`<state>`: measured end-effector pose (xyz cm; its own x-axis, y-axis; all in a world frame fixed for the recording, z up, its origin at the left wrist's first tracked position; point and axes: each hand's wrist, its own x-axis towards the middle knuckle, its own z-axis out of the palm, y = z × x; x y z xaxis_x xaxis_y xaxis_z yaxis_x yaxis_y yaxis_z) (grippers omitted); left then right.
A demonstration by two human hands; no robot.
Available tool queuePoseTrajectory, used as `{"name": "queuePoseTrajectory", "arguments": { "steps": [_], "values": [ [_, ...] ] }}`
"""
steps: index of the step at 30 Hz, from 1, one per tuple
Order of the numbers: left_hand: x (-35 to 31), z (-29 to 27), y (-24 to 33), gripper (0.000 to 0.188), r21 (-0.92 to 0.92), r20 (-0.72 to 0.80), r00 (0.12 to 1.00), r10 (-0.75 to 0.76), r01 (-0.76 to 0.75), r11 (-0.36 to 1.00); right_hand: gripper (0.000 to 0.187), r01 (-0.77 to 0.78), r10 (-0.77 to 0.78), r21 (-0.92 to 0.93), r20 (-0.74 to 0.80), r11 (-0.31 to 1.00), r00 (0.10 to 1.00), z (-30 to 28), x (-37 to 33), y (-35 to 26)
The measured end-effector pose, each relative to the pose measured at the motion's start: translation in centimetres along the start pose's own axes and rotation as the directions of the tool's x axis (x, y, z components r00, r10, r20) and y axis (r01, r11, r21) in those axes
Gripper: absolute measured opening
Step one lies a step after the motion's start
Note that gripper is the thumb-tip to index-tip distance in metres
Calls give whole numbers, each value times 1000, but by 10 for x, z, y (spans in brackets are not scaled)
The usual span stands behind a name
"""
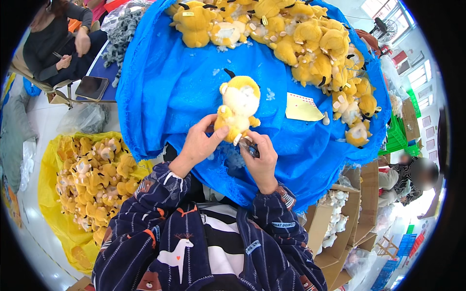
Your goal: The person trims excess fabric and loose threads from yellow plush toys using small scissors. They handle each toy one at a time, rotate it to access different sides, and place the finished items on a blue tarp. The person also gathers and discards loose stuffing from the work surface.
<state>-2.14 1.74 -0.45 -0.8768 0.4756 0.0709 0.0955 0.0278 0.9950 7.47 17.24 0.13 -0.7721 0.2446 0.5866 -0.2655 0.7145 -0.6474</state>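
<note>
A yellow plush toy (239, 104) with a pale belly and face patch stands upright over the blue sheet, a black tuft at its top. My left hand (201, 145) is closed on its lower left side, the thumb pressed to the front. At the toy's lower right edge, the fingers of my right hand (260, 157) are curled around a small dark tool (253, 150), mostly hidden by them. Its kind I cannot make out. Small white parts show at the toy's bottom, close to my right fingertips.
A blue sheet (170, 87) covers the table, with a heap of similar plush toys (310, 41) at its far right and a yellow card (302, 106). Left stands a yellow bag (48, 194) of toys; right, cardboard boxes (318, 223). A seated person (53, 43) works at far left beside a phone (92, 88).
</note>
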Motion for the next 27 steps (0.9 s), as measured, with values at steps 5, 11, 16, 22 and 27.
{"name": "queuePoseTrajectory", "arguments": {
  "steps": [5, 11, 16, 22, 27],
  "values": [
    [10, -2, 4, 35, 204, -36, 999, 37, -29, 979, 42, 58, -54, -101, 50, 993, 997, -1, -5, 5],
    [-5, -3, 11, 21, 478, 81, 980, 182, -199, 856, 44, 61, -55, -159, 43, 985, 998, -6, -10, 13],
    [-10, -24, -21, 22, 719, 182, 957, 225, -285, 634, 43, 56, -54, -137, 19, 989, 998, -12, -9, 17],
    [-10, -11, 8, 50, -81, 246, 961, -124, 148, 986, 43, 67, -60, -107, 65, 992, 996, -16, -13, 19],
    [10, 24, -6, 48, -563, 346, 934, -87, 281, 777, 43, 122, -91, -168, 182, 978, 979, -18, -9, 9]
  ]
}}
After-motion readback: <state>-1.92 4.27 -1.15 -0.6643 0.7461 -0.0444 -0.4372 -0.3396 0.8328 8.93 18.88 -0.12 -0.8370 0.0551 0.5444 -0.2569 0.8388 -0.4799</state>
